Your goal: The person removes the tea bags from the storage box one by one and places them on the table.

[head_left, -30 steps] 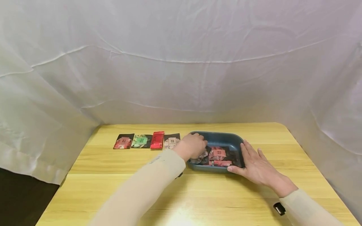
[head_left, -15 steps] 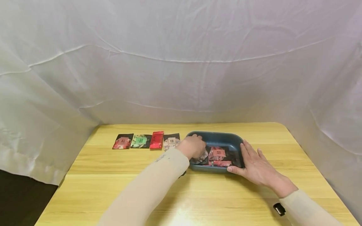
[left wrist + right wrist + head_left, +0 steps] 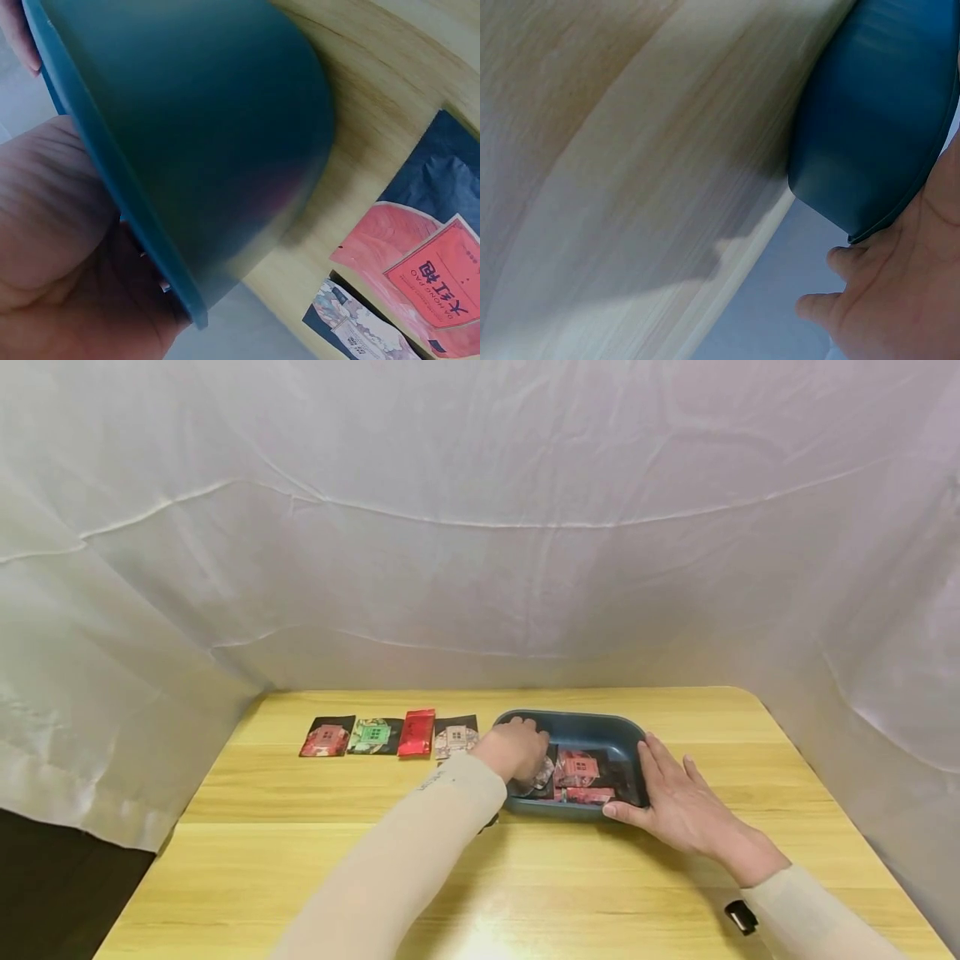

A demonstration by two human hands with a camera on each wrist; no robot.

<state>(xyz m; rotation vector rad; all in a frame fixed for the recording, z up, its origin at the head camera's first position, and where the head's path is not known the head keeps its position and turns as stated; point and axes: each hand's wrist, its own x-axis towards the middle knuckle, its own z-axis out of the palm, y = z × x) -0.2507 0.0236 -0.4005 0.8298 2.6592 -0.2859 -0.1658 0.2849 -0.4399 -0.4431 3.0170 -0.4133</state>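
A dark blue basin point(image 3: 577, 812) holds several tea packets, among them a pink-labelled packet point(image 3: 577, 768) and a narrow red packet point(image 3: 588, 795). My left hand point(image 3: 513, 750) reaches over the basin's left rim, knuckles up and fingers bent down inside. A pale-patterned packet point(image 3: 542, 774) shows beside that hand; the fingertips are hidden, so I cannot tell whether they pinch anything. In the left wrist view, the palm point(image 3: 60, 217) lies along the rim. My right hand point(image 3: 678, 793) rests against the basin's right end, fingers straight along the rim and thumb on the near edge.
Left of the basin, packets lie in a row: red-and-black point(image 3: 327, 737), green-labelled point(image 3: 373, 737), shiny red point(image 3: 417, 733) and pale point(image 3: 456, 737). A Da Hong Pao packet point(image 3: 431, 277) shows in the left wrist view. Pale cloth point(image 3: 480, 568) hangs behind the wooden table point(image 3: 300, 860).
My left forearm has shifted a little to the right, the hand staying inside the basin. It now covers more of the pale-patterned packet. The right hand and the basin have not moved.
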